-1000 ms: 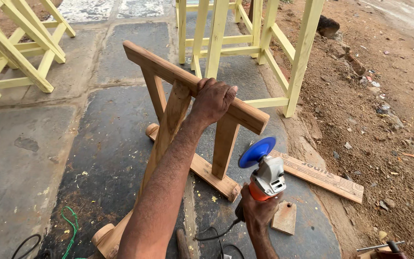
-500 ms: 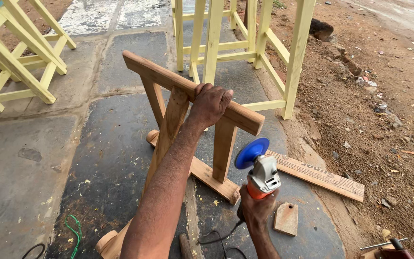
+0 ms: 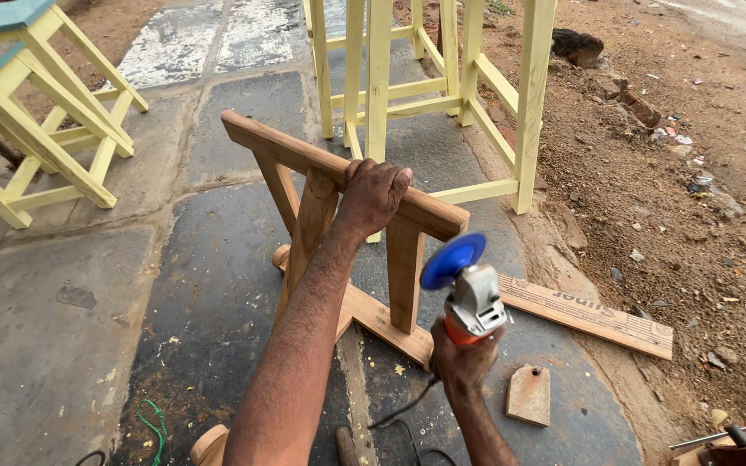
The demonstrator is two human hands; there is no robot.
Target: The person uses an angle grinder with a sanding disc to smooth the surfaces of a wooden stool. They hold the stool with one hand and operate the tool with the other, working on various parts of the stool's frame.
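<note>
Now, left hand (image 3: 373, 194) gripping unpainted wood frame (image 3: 321, 164) top rail, right hand (image 3: 462, 362) clutching angle grinder (image 3: 470, 298) w/ blue disc.

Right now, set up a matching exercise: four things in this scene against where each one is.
Things:
1. left hand
2. angle grinder
3. small wood offcut
4. green cord

Places:
A. lying on the dark stone slab, right of the right hand
B. gripping the top rail of the bare wooden frame
C. on the floor at lower left, among sawdust
D. held up in the right hand, blue disc on top

Pairs: 1-B, 2-D, 3-A, 4-C
</note>
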